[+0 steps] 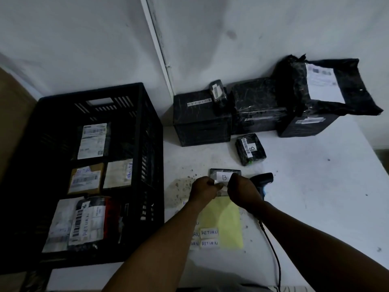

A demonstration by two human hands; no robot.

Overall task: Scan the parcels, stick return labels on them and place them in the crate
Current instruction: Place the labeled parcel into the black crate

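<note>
1. Pinched small black parcel (224, 173) on white table (315, 197) with curled left hand (203, 187) and right hand (242, 190).
2. Lay beside scanner (264, 179), right of black crate (145, 144).

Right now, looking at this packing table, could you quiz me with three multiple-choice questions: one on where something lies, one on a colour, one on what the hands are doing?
1. Where does the scanner lie?
A. in the crate
B. on the table, right of the hands
C. on top of a box

2. What colour is the sheet with the RETURN labels?
A. pale yellow
B. red
C. blue

3. What are the hands doing?
A. resting flat
B. lifting the crate
C. both holding the small parcel marked 13

Answers: B, it sits beside the right hand; A, it shows yellow under the forearms; C, the left hand and the right hand pinch its near edge.
</note>
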